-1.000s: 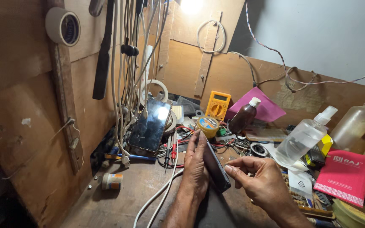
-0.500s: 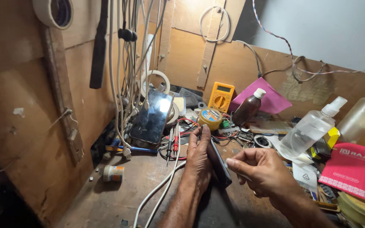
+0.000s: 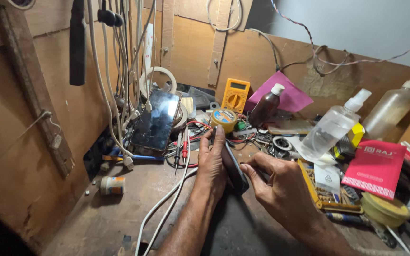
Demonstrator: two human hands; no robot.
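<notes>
Head view, nearest me: my left hand [image 3: 212, 163] stands a slim dark slab of a phone [image 3: 236, 168] on its long edge on the worn brown workbench [image 3: 105, 218], palm flat against one face and fingers stretched along the top. My right hand [image 3: 281, 187] closes in from the other side, thumb and forefinger pinched at the phone's near edge; I cannot tell whether they grip a small tool or the edge itself. I judge the phone light, stiff, smooth and easily cracked, so it is best held by its rims, not its faces. White cables [image 3: 167, 208] trail beside my left wrist. Further off, a second phone with a glossy black screen [image 3: 156, 119] leans on clutter, a clear plastic spray bottle [image 3: 335, 124] lies tilted, and a yellow multimeter [image 3: 236, 95] stands against the plywood wall.
</notes>
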